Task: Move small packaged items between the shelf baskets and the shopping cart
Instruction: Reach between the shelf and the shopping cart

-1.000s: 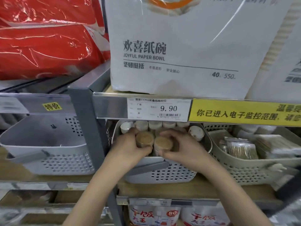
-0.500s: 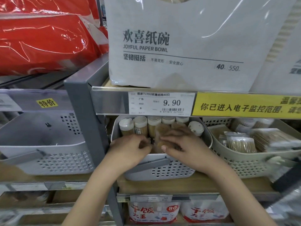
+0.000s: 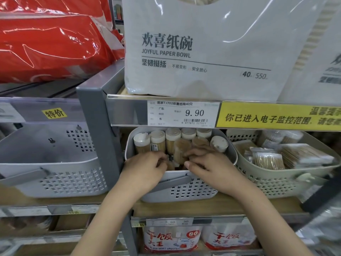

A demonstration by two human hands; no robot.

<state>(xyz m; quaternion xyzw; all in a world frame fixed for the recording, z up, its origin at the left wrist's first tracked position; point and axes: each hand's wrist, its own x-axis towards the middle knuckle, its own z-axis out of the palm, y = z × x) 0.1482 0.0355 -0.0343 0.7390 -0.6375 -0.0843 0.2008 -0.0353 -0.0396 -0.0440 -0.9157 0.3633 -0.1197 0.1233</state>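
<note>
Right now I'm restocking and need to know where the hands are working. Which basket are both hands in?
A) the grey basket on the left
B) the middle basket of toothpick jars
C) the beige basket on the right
B: the left hand and right hand both reach over the front rim of the middle basket, among the toothpick jars.

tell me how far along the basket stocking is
Looks done: toothpick jars stand upright along the back of the middle basket. In hand: the left hand and right hand are both inside it, fingers around jars at the front. Left: can't tell; the cart isn't in view, and the left basket shows no items.
</note>
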